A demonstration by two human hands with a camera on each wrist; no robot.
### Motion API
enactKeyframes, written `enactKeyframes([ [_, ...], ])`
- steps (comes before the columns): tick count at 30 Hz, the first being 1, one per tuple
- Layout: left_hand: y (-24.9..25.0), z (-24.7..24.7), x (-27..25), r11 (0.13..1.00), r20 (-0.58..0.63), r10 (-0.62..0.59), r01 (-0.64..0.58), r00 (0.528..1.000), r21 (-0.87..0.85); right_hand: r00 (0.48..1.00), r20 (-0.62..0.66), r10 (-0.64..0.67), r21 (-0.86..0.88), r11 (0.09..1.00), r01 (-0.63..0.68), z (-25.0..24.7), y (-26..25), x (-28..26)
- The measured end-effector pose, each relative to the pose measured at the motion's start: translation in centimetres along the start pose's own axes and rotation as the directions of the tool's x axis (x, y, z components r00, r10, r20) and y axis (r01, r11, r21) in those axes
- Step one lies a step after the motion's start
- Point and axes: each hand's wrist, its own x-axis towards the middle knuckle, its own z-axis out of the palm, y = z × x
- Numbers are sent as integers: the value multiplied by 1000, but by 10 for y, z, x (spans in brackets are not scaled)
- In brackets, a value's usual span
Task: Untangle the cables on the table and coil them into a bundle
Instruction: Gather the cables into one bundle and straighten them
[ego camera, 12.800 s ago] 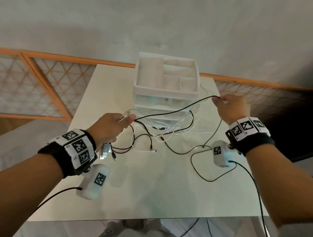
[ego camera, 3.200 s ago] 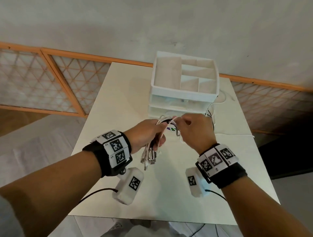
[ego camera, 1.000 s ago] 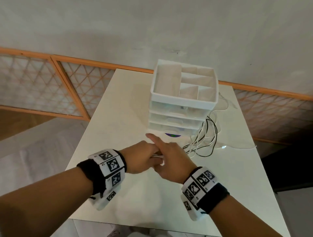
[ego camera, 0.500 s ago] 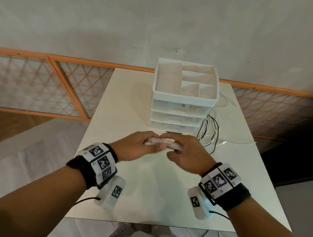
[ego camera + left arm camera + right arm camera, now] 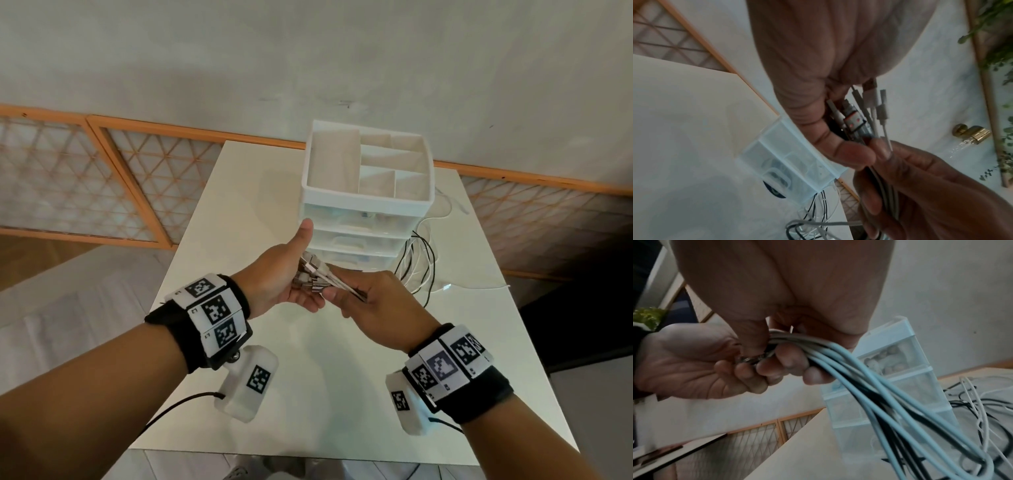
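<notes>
Several white and black cables (image 5: 840, 353) are gathered into one bunch above the white table (image 5: 239, 212). My right hand (image 5: 342, 294) grips the bunch just behind its plugs, fingers and thumb wrapped round it. The metal plug ends (image 5: 313, 274) lie in my left hand (image 5: 305, 287), whose fingers curl under them while the thumb (image 5: 306, 230) sticks up. In the left wrist view the plugs (image 5: 857, 116) fan out between palm and right hand (image 5: 920, 186). The cables' loose lengths (image 5: 419, 267) trail down onto the table right of the drawer unit.
A white drawer unit (image 5: 366, 205) with an open compartment tray on top stands at the back middle of the table, close behind my hands. An orange lattice railing (image 5: 120, 178) runs behind the table. One white cable end (image 5: 479, 287) lies toward the right edge.
Since a second ago both hands have lifted off the table with the bunch. My left thumb has come up off the plugs, and the plug ends now show in my left palm.
</notes>
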Motion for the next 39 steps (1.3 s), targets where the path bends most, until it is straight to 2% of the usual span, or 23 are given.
enactKeyframes([
  [3, 4, -2, -1, 994, -8, 5, -5, 1000, -108, 999, -29, -19, -108, 994, 16, 7, 4, 3],
  [5, 3, -1, 1, 997, -80, 18, -24, 997, -76, 996, -66, -56, -102, 994, 49, 12, 3, 5],
  [8, 1, 9, 3, 995, -183, 66, -51, 981, 88, 989, -118, -91, -8, 996, 91, 16, -6, 7],
  [11, -3, 16, 6, 989, -233, 80, -47, 969, 142, 996, -83, -39, 165, 985, 52, 15, -11, 9],
  [13, -5, 18, 7, 993, -194, 75, -56, 978, 102, 995, -99, -8, 168, 985, 24, 15, -9, 10],
  [17, -3, 21, 4, 998, -78, 67, -69, 995, -13, 985, -161, 67, -9, 998, -70, 19, -3, 11],
  [21, -6, 22, 11, 962, -144, 220, -190, 965, 197, 985, -135, 103, -28, 994, -108, 18, -5, 16],
  [25, -10, 20, 14, 931, -255, 319, -252, 913, 263, 990, -118, 73, 142, 988, -56, 12, -15, 14],
  [28, -8, 18, 17, 951, -350, 281, -209, 894, 228, 988, -145, 54, 248, 969, -17, 10, -11, 12],
  [30, -10, 15, 18, 976, -372, 192, -137, 908, 169, 986, -161, 35, 250, 968, 6, 9, -7, 12],
  [35, -3, 15, 12, 998, -221, 10, -24, 975, -61, 976, -200, 90, 297, 954, -27, 10, 2, 10],
  [37, 1, 14, 10, 988, -200, -7, -24, 980, -154, 974, -203, 102, 301, 953, -37, 11, 4, 10],
  [39, 2, 14, 10, 992, -211, 15, -41, 977, -120, 969, -218, 118, 328, 944, -42, 12, 4, 11],
])
